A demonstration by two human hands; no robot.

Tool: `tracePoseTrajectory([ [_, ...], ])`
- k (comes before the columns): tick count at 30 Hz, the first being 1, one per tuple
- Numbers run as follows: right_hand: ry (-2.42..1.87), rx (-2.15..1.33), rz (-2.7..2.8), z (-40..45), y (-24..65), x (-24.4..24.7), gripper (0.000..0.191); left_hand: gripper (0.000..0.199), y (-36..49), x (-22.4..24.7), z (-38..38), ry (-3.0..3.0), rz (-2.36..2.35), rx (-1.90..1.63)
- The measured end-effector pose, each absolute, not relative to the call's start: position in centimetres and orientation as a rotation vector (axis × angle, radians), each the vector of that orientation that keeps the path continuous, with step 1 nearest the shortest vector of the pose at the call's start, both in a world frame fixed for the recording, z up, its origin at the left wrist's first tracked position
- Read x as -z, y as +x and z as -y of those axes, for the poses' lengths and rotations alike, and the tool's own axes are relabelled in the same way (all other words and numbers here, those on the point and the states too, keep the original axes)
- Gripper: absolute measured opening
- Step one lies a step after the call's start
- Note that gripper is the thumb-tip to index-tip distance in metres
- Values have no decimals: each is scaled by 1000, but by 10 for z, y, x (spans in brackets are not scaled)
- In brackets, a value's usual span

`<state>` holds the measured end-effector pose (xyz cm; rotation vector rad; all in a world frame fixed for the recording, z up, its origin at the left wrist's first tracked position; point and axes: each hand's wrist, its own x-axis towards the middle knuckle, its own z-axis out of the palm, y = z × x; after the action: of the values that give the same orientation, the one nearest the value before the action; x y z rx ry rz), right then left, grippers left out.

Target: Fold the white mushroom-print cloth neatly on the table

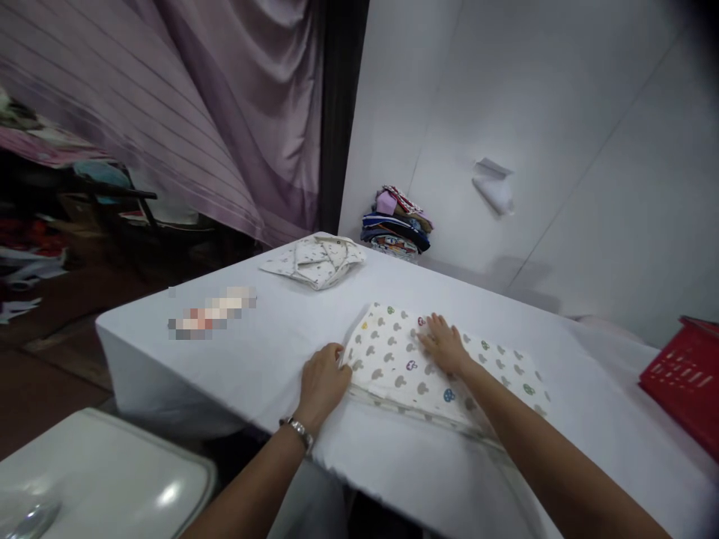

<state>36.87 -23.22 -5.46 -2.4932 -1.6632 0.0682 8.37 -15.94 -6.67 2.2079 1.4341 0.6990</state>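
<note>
A white cloth [387, 352] printed with grey and coloured mushrooms lies folded in layers on the white-covered table [252, 359]. At its left edge, my left hand [323, 382] has its fingers curled round the cloth, thumb near the corner. A metal band circles that wrist. My right hand [443, 344] rests flat on top of the cloth with the fingers spread. My right forearm hides part of the cloth's front edge. Farther back on the table sits a second crumpled, folded white printed cloth [326, 260], touched by neither hand.
A pile of folded fabrics [396, 224] stands against the white wall [539, 97]. A red plastic basket [682, 382] is at the right. Purple curtains [252, 112] hang behind the table. A white glossy surface [101, 479] is at lower left. A blurred-out item lies on the table's left.
</note>
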Motion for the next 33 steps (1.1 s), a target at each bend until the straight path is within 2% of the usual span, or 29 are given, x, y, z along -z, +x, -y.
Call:
tracePoseTrajectory([
  [5,-2262,-121,1893,166,312,50,73,28,84,68,160,2205,-1434,-696],
  [10,-2338,-240,1922,134,299,73,72,27,84,67,160,2202,-1431,-677],
  [16,-2330,-362,1897,127,301,69,71,26,83,67,161,2214,-1417,-668],
  [26,-2341,-289,1862,113,284,74,74,25,85,68,161,2228,-1441,-676],
  [33,-2278,-271,1886,150,252,63,72,22,86,70,159,2234,-1425,-735],
])
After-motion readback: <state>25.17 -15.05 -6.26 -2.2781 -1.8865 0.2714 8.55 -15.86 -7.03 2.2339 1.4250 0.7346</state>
